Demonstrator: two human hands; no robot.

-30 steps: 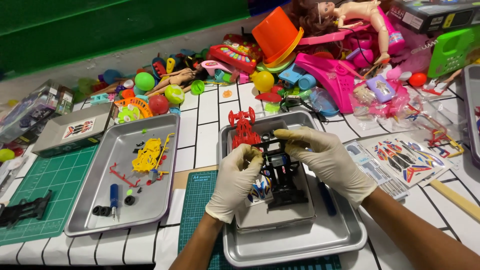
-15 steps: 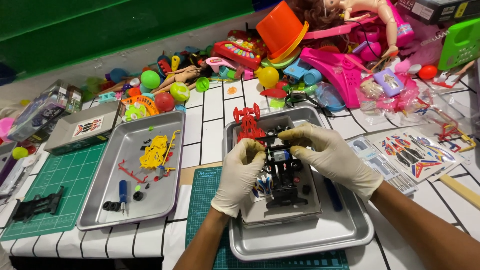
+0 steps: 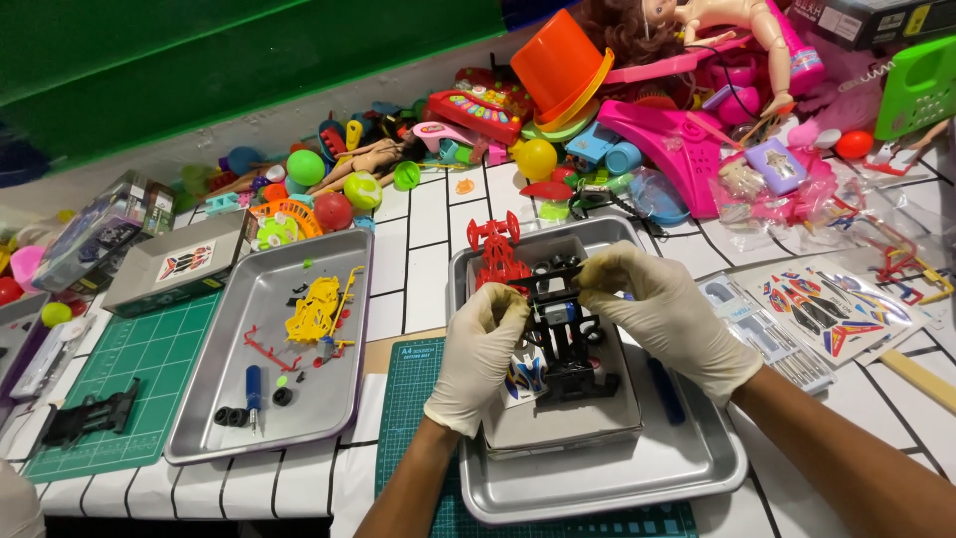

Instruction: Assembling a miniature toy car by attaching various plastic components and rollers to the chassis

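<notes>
Evidently mid-assembly: left hand (image 3: 480, 361) and right hand (image 3: 669, 321), both gloved, pinch black toy-car chassis (image 3: 565, 339) over steel tray (image 3: 597, 478); next move likely needs careful part alignment.

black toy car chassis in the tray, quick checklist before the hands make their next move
1. Both hands on the black chassis: ok, left hand and right hand pinch it from either side.
2. Chassis over the steel tray: ok, above the grey box lid.
3. Red parts frame out of the way: ok, behind the chassis.
4. Blue screwdriver nearby: ok, in the left tray.
5. Part fully seated under the fingers: cannot tell.
</notes>
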